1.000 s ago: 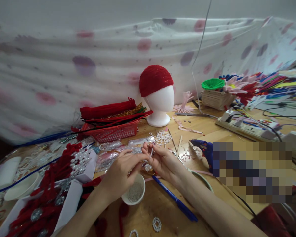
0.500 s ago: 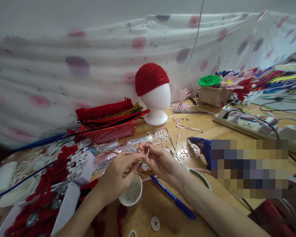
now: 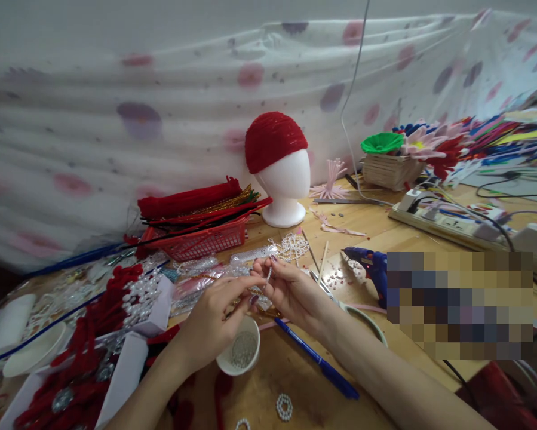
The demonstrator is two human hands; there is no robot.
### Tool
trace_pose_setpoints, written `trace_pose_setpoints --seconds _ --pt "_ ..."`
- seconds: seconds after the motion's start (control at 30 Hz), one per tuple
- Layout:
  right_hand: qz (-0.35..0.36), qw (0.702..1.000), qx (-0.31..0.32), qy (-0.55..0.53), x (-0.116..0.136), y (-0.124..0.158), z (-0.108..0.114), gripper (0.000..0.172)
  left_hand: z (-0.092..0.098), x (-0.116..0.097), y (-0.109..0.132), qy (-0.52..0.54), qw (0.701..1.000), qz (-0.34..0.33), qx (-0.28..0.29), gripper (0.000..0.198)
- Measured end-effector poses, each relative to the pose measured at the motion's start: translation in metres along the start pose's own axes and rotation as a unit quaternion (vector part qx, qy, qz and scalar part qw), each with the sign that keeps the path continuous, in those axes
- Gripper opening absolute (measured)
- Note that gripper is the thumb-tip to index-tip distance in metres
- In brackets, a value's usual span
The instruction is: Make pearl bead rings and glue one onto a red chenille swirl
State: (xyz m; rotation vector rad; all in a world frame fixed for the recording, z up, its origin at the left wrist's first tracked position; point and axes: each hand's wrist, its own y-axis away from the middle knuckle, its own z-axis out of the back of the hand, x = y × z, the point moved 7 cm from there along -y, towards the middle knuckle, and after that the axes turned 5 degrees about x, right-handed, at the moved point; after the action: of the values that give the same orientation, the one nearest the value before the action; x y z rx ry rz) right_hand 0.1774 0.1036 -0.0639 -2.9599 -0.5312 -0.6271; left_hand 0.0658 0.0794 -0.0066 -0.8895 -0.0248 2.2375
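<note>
Currently right hand (image 3: 295, 295) pinches bead strand (image 3: 269, 275), axis twelve-to-six; left hand (image 3: 212, 319), fingertips pinched together, meets it from eight o'clock.

This is a handicraft workshop, set up at a cluttered wooden table (image 3: 376, 230). A white foam mannequin head (image 3: 288, 179) wears a red woven cap (image 3: 273, 140). Beside it a red plastic basket (image 3: 201, 240) is heaped with red and gold pipe cleaners (image 3: 192, 200). More bright pipe cleaners (image 3: 514, 140) pile up at the far right, near a small wooden crate of handmade flowers (image 3: 389, 170). Nearer me are a blue glue gun (image 3: 370, 266), a white paper cup of tiny silver beads (image 3: 241, 352) and a short strand of white pearl beads (image 3: 269, 273).
</note>
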Motion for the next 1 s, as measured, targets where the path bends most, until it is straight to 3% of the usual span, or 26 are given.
trace_pose_setpoints --seconds 1.0 --pt "-0.001 1.000 -0.022 0.004 0.0000 -0.0027 0.0071 0.010 -0.0021 0.0024 0.0002 -0.010 1.000 0.006 0.024 0.039"
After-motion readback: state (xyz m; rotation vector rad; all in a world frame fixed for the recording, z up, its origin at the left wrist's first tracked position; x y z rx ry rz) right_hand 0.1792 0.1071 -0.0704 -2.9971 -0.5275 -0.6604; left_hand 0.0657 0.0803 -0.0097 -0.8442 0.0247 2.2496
